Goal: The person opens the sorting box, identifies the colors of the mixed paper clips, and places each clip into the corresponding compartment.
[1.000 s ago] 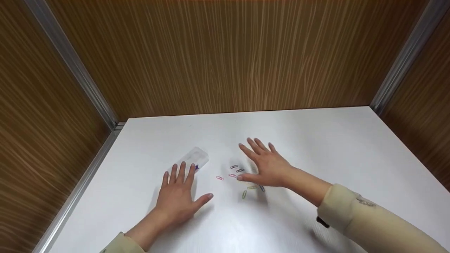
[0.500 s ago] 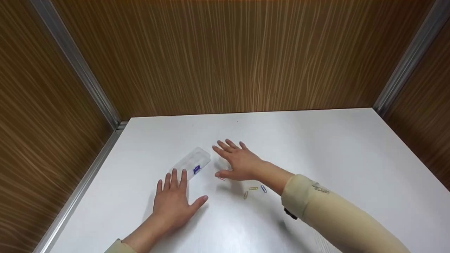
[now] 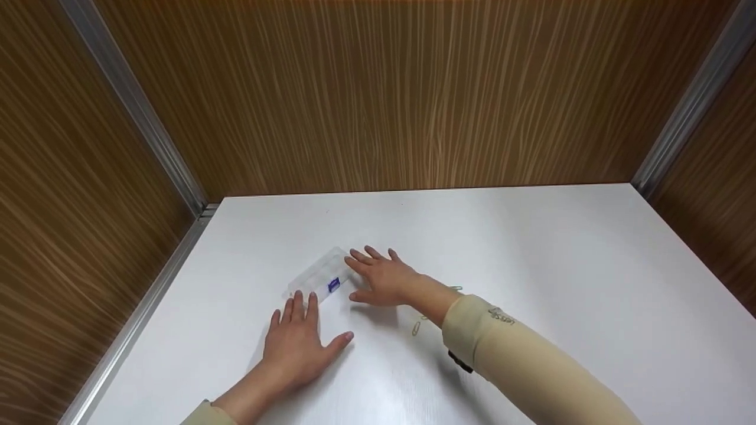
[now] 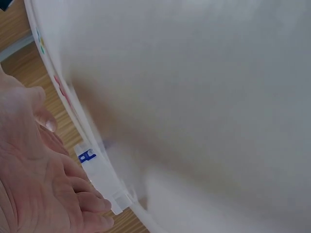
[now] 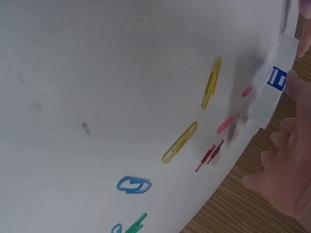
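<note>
Box (image 3: 322, 277), clear plastic with a blue label, lies between both sets of spread fingers: left hand (image 3: 298, 336) flat just below it, right hand (image 3: 381, 277) touching its far end.

Box and both hands, centre-left of the table.
Plastic box (image 3: 322, 277) lies mid-frame on the table (image 3: 531, 265); right hand (image 3: 381, 277) just right of it, left hand (image 3: 298, 342) below; paper clips (image 3: 417, 327) lower right.
</note>
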A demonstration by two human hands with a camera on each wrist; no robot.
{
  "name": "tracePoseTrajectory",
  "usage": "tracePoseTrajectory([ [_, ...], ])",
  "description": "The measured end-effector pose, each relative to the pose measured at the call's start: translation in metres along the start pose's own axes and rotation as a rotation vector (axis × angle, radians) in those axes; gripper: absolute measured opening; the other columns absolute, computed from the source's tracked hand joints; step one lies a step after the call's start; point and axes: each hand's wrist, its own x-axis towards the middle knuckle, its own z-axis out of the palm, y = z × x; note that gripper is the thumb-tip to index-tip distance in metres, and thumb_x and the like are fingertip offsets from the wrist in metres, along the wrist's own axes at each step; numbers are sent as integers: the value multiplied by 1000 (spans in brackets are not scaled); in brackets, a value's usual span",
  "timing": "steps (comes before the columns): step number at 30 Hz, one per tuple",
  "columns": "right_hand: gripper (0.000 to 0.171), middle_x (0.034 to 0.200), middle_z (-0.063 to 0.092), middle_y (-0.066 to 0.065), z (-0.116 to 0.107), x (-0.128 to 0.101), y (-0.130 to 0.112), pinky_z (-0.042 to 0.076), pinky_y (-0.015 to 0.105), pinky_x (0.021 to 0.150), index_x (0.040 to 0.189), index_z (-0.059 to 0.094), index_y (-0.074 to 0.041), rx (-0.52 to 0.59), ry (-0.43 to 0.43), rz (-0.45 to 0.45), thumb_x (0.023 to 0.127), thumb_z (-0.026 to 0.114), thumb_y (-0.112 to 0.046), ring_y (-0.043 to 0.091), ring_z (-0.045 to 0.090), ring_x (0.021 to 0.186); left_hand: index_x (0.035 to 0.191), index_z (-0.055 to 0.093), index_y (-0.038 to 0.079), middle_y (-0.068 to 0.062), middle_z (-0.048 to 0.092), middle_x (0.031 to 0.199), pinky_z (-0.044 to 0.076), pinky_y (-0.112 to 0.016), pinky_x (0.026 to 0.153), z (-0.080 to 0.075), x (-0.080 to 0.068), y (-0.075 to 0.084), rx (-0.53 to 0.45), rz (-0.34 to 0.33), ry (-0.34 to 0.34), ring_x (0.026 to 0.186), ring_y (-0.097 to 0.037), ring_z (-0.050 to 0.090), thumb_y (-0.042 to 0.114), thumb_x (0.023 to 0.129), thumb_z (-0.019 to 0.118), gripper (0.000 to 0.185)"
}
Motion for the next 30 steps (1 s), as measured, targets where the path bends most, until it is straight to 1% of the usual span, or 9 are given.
tracePoseTrajectory([
  [5, 78, 176, 22, -1, 3, 0, 2, 17, 65, 124, 169, 29, -20, -19, -13, -4, 106, 59, -54, 29, 16, 162, 160, 34, -9, -39, 27, 164, 22, -68, 120, -2, 2, 2, 0, 12, -2, 152, -53, 30, 79, 95, 54, 111],
  [9, 72, 175, 25, -1, 4, -4, 8, 19, 66, 123, 168, 32, -19, -32, -5, -19, 108, 58, -48, 29, 19, 161, 160, 34, -9, -39, 27, 164, 23, -69, 120, -3, 5, 3, 8, 25, -15, 152, -54, 30, 80, 94, 54, 112],
  [12, 69, 174, 27, 0, 3, -9, 15, 19, 67, 123, 168, 32, -19, -21, 2, -17, 109, 57, -44, 30, 20, 161, 161, 32, -8, -38, 26, 165, 22, -69, 120, -3, 9, 5, 15, 40, -29, 152, -54, 29, 80, 93, 54, 113],
  [15, 66, 174, 28, 1, 1, -13, 21, 19, 68, 122, 168, 33, -18, 12, 6, -14, 110, 57, -39, 32, 21, 160, 162, 31, -7, -36, 26, 166, 21, -69, 121, -2, 14, 7, 10, 55, -40, 152, -53, 29, 79, 93, 56, 113],
  [20, 61, 173, 30, 3, -2, -21, 36, 18, 68, 122, 167, 35, -17, 62, 8, 5, 111, 56, -30, 34, 23, 159, 163, 32, -5, -34, 25, 167, 20, -67, 122, -3, 27, 11, 0, 94, -70, 154, -51, 25, 78, 93, 57, 112],
  [24, 60, 173, 29, 1, -5, -29, 50, 16, 68, 123, 167, 35, -19, 95, 2, 42, 112, 56, -26, 33, 23, 160, 164, 31, -3, -31, 23, 169, 19, -63, 124, -5, 40, 16, 20, 123, -107, 156, -48, 23, 79, 94, 54, 110],
  [28, 58, 172, 31, 3, -7, -37, 61, 14, 69, 122, 166, 37, -18, 122, 14, 62, 112, 56, -20, 35, 24, 159, 165, 31, 1, -26, 22, 171, 17, -60, 126, -7, 54, 20, 32, 147, -140, 158, -46, 21, 79, 94, 53, 108],
  [30, 56, 172, 32, 5, -9, -40, 66, 15, 70, 122, 165, 39, -17, 118, 23, 70, 112, 55, -17, 36, 25, 159, 166, 31, 2, -24, 22, 172, 16, -58, 126, -7, 61, 23, 29, 153, -151, 158, -44, 20, 79, 95, 52, 107],
])
